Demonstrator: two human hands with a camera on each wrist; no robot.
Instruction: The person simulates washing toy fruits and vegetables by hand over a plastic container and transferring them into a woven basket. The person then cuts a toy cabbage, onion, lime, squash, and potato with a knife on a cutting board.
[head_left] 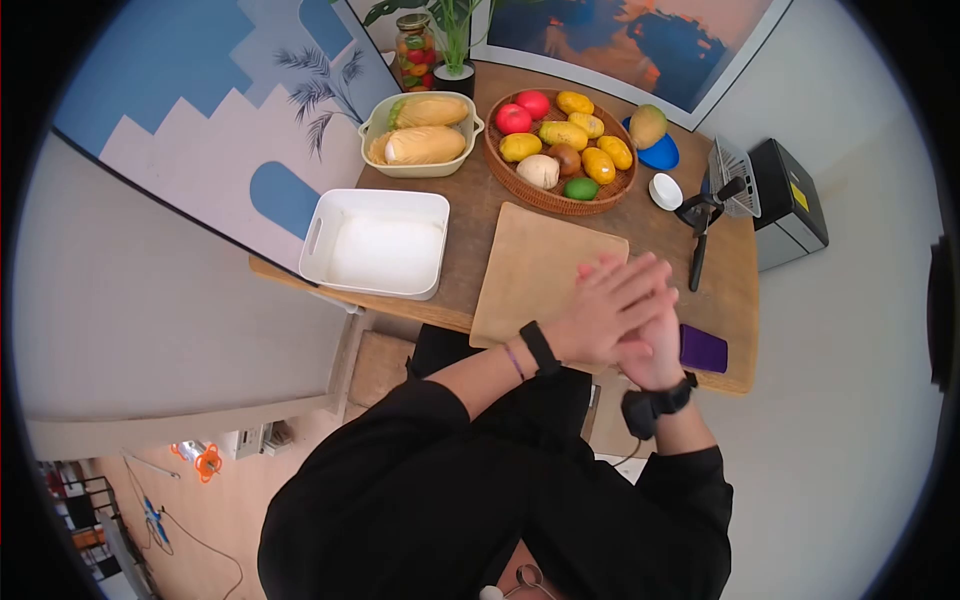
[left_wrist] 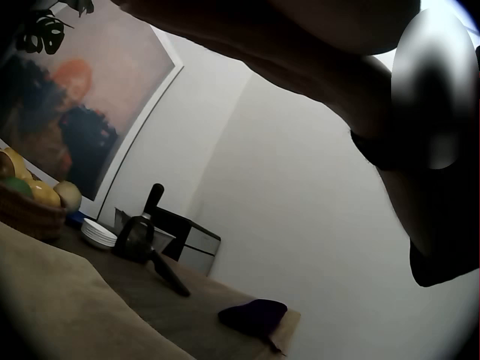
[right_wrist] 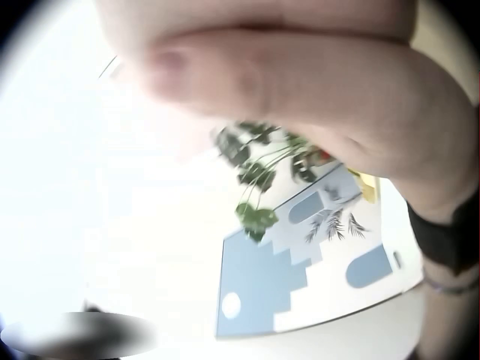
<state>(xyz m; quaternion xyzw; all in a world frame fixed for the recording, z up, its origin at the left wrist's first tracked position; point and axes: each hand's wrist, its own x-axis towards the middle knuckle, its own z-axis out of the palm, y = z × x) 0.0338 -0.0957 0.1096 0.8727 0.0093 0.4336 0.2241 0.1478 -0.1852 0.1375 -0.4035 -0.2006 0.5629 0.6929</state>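
Note:
Both hands meet above the front right of a tan board (head_left: 530, 262). My left hand (head_left: 600, 318) lies across my right hand (head_left: 655, 355), palm side against it, with its fingers straight. Behind it, the right hand's fingertips show past the left hand; much of that palm is hidden. No object shows between them. In the right wrist view the left hand (right_wrist: 322, 82) fills the top, and a dark right hand (left_wrist: 315, 67) crosses the top of the left wrist view. Just right of the hands lies a purple cloth-like item (head_left: 704, 348).
A white tub (head_left: 375, 285) stands left of the board. Farther back are a basin (head_left: 425, 168) of napa cabbages and a wicker basket (head_left: 535, 195) of fruit. A black-handled tool (head_left: 700, 210), small white bowls (head_left: 665, 191) and a dark box (head_left: 790, 205) stand at the right.

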